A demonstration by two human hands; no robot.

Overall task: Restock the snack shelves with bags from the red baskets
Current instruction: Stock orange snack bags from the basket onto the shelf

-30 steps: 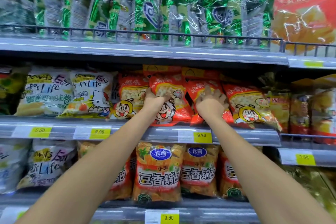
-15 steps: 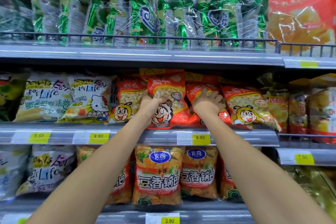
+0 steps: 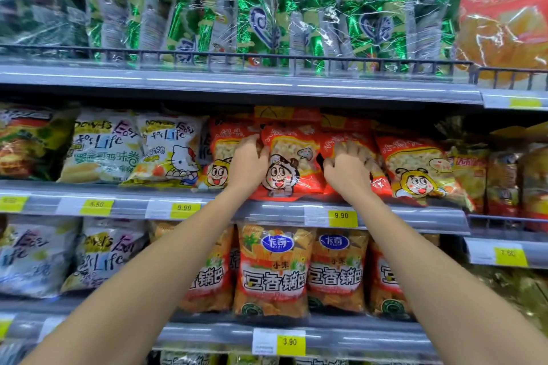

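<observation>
Both my arms reach to the middle shelf. My left hand grips the left edge of a red snack bag with a cartoon face, which stands at the shelf front. My right hand lies on the neighbouring red bag just to the right, fingers curled into its front. More red cartoon bags stand on either side: one to the left and one to the right. No red basket is in view.
White and yellow bags fill the middle shelf's left part. Green packs in clear wrap and a big red bag sit on the top shelf behind a wire rail. Orange bags line the lower shelf.
The cartoon bag has been set more upright between my hands. My right fingers have gone from spread flat to curled. Both arms stay at the same spot on the shelf.
</observation>
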